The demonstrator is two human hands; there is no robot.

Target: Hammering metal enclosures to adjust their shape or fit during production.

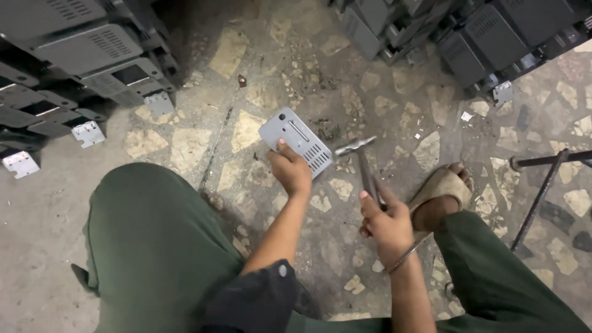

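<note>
My left hand (291,169) grips the near edge of a small grey metal plate (295,137) with a slot and vent holes, held flat just above the stone floor. My right hand (385,222) holds the handle of a hammer (359,151). The hammer's metal head lies beside the plate's right corner, close to it. A thin metal bangle sits on my right wrist. My knees in green trousers frame both hands.
Stacks of dark grey metal casings (86,55) stand at the upper left, more casings (481,37) at the upper right. My sandalled foot (441,188) rests right of the hammer. A black metal stand (542,185) is at the right. Small debris litters the floor.
</note>
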